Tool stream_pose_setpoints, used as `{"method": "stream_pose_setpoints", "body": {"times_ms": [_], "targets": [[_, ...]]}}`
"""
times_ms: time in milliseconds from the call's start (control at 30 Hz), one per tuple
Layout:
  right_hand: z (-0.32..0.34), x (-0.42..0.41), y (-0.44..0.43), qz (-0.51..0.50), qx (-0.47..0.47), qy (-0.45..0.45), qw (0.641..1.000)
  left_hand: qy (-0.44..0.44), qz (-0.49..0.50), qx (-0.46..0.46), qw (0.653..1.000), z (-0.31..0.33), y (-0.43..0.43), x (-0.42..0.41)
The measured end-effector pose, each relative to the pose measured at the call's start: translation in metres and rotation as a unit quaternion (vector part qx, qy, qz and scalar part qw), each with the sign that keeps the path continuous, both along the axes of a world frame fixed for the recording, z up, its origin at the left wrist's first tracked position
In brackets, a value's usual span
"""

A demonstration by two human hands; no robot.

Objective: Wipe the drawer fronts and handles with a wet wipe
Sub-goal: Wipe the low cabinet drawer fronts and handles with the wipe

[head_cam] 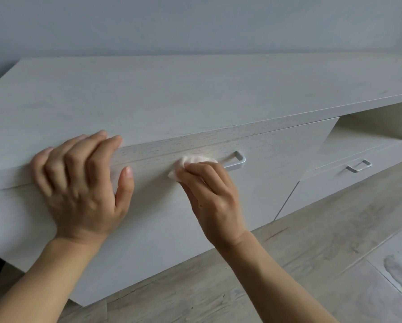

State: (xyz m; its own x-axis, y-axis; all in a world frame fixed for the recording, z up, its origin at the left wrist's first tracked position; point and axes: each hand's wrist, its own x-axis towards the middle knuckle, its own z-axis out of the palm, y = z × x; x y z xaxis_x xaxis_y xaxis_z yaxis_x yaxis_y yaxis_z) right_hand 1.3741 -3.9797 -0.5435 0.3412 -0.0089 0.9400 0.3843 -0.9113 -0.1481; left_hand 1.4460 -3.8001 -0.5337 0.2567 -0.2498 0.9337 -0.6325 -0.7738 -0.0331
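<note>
The left hand [78, 180] lies flat, fingers spread, over the cabinet's top edge [148, 145], while the right hand [209, 194] pinches a crumpled wet wipe [190, 160] against the drawer front [277, 164], its handle [236, 162] just beyond the fingertips.

Pale wood-grain cabinet [195, 89] on plank floor [312, 264], left hand [78, 183] resting on top edge

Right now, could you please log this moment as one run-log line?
left hand: flat on cabinet edge | right hand: pressing wet wipe on drawer handle

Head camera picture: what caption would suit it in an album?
Right hand presses a wet wipe along the drawer handle; left hand rests on the cabinet top.
</note>
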Motion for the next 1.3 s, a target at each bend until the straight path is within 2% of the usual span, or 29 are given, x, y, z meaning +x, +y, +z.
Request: {"method": "stream_pose_setpoints", "body": {"times_ms": [100,200,267,333,400,467,500,533,733,800,933,1067,1200,1300], "targets": [[0.007,-0.020,-0.012,0.025,0.017,0.007,1.000,-0.003,0.005,0.001,1.000,0.001,-0.001,-0.002],[0.019,-0.036,-0.029,-0.054,0.170,-0.033,0.983,-0.013,0.020,-0.001,1.000,0.005,-0.003,-0.004],[0.029,-0.037,-0.050,-0.119,0.277,-0.078,0.950,-0.015,0.027,-0.003,1.000,0.007,-0.003,-0.004],[0.036,-0.033,-0.065,-0.151,0.337,-0.095,0.924,-0.014,0.028,-0.005,1.000,0.007,-0.003,-0.005],[0.031,-0.027,-0.064,-0.155,0.314,-0.057,0.935,-0.011,0.026,-0.004,1.000,0.005,-0.002,-0.005],[0.016,-0.024,-0.046,-0.114,0.248,0.038,0.961,-0.002,0.015,-0.002,1.000,0.003,-0.002,-0.003],[0.010,-0.027,-0.035,-0.085,0.240,0.084,0.963,0.004,0.008,-0.001,1.000,0.003,-0.001,-0.003],[0.008,-0.030,-0.027,-0.063,0.260,0.111,0.957,0.008,0.004,-0.001,1.000,0.002,-0.001,-0.002],[0.020,-0.034,-0.037,-0.033,0.402,0.118,0.907,0.011,-0.003,0.000,1.000,0.000,-0.001,0.001],[0.018,-0.033,-0.034,-0.042,0.386,0.127,0.913,0.009,-0.008,-0.002,1.000,0.000,0.000,0.002],[0.008,-0.032,-0.028,-0.069,0.269,0.099,0.956,0.021,-0.017,-0.006,1.000,-0.001,0.000,0.003],[0.007,-0.030,-0.032,-0.049,0.305,0.075,0.948,0.016,-0.011,-0.003,1.000,-0.001,-0.001,0.000],[0.007,-0.025,-0.009,-0.018,0.159,0.070,0.985,0.011,-0.007,-0.003,1.000,-0.001,0.000,0.000],[0.006,-0.021,-0.006,-0.022,0.047,0.039,0.998,0.015,-0.013,-0.006,1.000,0.000,-0.001,0.000]]}}
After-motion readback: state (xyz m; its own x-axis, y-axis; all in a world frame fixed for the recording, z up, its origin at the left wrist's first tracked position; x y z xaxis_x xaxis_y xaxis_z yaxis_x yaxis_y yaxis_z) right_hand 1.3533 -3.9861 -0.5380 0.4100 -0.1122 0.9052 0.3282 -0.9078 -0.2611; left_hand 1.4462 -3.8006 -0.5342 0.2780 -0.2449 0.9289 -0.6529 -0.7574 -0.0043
